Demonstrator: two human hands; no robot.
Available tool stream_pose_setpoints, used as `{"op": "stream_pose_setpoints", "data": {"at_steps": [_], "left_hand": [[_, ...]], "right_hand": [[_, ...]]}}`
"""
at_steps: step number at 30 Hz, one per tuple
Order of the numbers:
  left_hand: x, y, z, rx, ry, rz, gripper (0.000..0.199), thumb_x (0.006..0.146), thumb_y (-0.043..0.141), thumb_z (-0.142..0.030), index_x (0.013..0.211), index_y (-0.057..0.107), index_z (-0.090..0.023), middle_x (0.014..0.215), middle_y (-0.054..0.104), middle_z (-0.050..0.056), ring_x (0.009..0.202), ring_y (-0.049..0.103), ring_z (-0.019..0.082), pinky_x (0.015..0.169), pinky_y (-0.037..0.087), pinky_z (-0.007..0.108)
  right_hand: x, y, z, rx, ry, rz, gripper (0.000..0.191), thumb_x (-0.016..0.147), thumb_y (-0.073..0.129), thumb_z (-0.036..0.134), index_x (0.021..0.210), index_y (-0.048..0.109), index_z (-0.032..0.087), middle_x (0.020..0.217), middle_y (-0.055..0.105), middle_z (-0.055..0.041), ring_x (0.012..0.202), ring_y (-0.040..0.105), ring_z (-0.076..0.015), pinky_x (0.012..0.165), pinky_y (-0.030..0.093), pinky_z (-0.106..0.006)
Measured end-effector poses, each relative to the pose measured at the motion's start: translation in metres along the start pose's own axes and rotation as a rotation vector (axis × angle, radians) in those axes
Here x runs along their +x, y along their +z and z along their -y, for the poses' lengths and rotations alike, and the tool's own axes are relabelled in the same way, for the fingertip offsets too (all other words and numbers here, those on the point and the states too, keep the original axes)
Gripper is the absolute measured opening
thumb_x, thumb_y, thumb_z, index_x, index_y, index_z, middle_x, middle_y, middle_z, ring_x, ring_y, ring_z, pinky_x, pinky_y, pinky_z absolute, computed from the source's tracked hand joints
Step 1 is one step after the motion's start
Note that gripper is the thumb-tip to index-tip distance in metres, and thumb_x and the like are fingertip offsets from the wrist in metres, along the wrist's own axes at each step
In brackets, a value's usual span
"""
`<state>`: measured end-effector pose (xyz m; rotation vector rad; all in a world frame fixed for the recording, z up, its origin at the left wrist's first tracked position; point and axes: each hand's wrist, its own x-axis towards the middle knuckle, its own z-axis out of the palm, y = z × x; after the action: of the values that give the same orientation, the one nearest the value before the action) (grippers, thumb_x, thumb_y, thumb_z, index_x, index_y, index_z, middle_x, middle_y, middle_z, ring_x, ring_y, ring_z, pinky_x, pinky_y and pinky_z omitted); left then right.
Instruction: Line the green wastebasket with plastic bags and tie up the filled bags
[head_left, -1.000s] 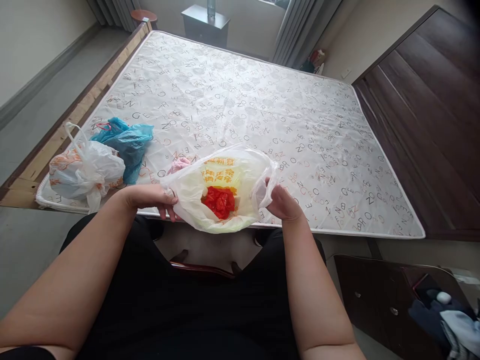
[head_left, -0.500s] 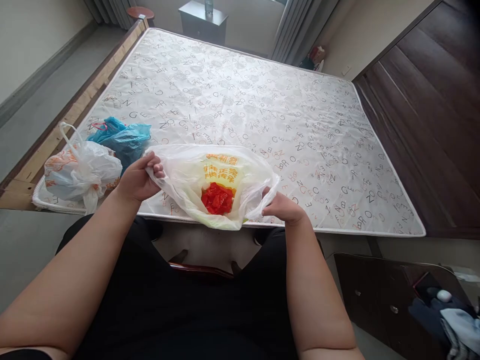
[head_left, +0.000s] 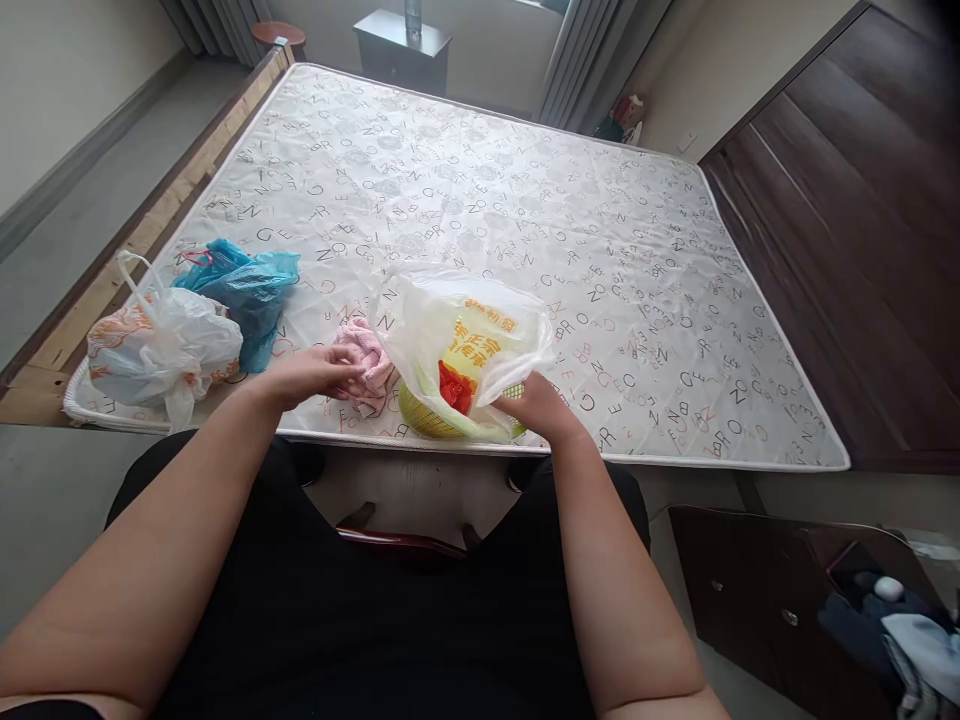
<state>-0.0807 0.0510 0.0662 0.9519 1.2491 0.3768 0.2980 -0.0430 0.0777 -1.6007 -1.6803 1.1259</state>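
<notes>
A white plastic bag (head_left: 517, 315) with yellow print stands open near the mattress's front edge. Inside it shows something red (head_left: 454, 387), and a yellow-green netted thing (head_left: 424, 408) bulges at its lower left. My right hand (head_left: 534, 405) grips the bag's right side, its fingertips partly hidden by the plastic. To the left of the bag lies a crumpled pink cloth (head_left: 369, 368). My left hand (head_left: 319, 372) is at the cloth's left edge, thumb and fingers closed on it.
On the mattress (head_left: 480, 190), a knotted white bag (head_left: 180, 345) and a blue bag (head_left: 251, 295) lie at the left. A dark headboard (head_left: 832, 250) rises at the right. A low cabinet (head_left: 750, 570) holding clothes (head_left: 919, 640) stands at the lower right.
My left hand has let go of the white bag and is now at the pink cloth, which was hidden before. The bag has shifted right and its left side has slackened; my right hand moved slightly left.
</notes>
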Motion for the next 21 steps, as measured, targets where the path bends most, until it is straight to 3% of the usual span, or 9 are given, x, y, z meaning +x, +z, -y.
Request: {"op": "stream_pose_setpoints", "data": {"at_steps": [4,8,12,16,18,21], "left_hand": [[-0.015,0.013,-0.004,0.106,-0.118,0.408,0.042,0.063,0.095,-0.041,0.091,0.072,-0.02,0.097,0.079,0.016,0.079,0.078,0.029,0.061,0.062,0.031],[-0.025,0.02,-0.006,0.047,-0.111,0.541,0.051,0.061,0.093,-0.054,0.092,0.074,-0.019,0.107,0.078,0.023,0.086,0.078,0.038,0.058,0.061,0.036],[-0.024,0.022,0.001,0.024,-0.084,0.515,0.045,0.071,0.087,-0.051,0.096,0.077,-0.014,0.102,0.079,0.024,0.091,0.078,0.039,0.066,0.064,0.038],[-0.019,0.031,0.005,-0.121,-0.012,0.365,0.039,0.084,0.078,-0.039,0.113,0.074,-0.013,0.108,0.078,0.02,0.096,0.078,0.037,0.07,0.067,0.042],[-0.017,0.037,0.004,-0.174,0.018,0.28,0.035,0.086,0.077,-0.033,0.114,0.073,-0.012,0.107,0.078,0.019,0.09,0.079,0.033,0.073,0.068,0.042],[-0.014,0.043,0.003,-0.257,0.094,0.185,0.036,0.085,0.076,-0.025,0.119,0.071,-0.013,0.11,0.078,0.016,0.09,0.078,0.029,0.076,0.069,0.043]], "right_hand": [[0.007,0.006,-0.001,0.056,-0.068,-0.216,0.041,0.086,0.074,0.05,0.119,0.071,0.026,0.128,0.073,-0.008,0.124,0.065,-0.0316,0.111,0.05,-0.052],[0.012,0.022,-0.004,0.097,-0.116,-0.412,0.024,0.092,0.064,0.046,0.103,0.071,0.026,0.111,0.074,-0.0061,0.113,0.066,-0.028,0.107,0.05,-0.046],[0.017,0.036,-0.011,0.2,-0.005,-0.638,0.026,0.093,0.058,0.048,0.104,0.066,0.026,0.111,0.071,-0.0071,0.114,0.063,-0.026,0.105,0.052,-0.044],[0.03,0.042,-0.023,0.437,0.059,-0.54,0.043,0.087,0.062,0.044,0.127,0.056,0.028,0.124,0.068,-0.0075,0.116,0.066,-0.0237,0.096,0.058,-0.043],[0.038,0.044,-0.028,0.619,0.108,-0.52,0.048,0.081,0.069,0.041,0.125,0.055,0.029,0.121,0.07,-0.0057,0.108,0.07,-0.0219,0.091,0.061,-0.04],[0.046,0.047,-0.03,0.786,0.108,-0.593,0.045,0.074,0.075,0.037,0.114,0.056,0.028,0.113,0.073,-0.0031,0.097,0.073,-0.0198,0.086,0.062,-0.037]]}}
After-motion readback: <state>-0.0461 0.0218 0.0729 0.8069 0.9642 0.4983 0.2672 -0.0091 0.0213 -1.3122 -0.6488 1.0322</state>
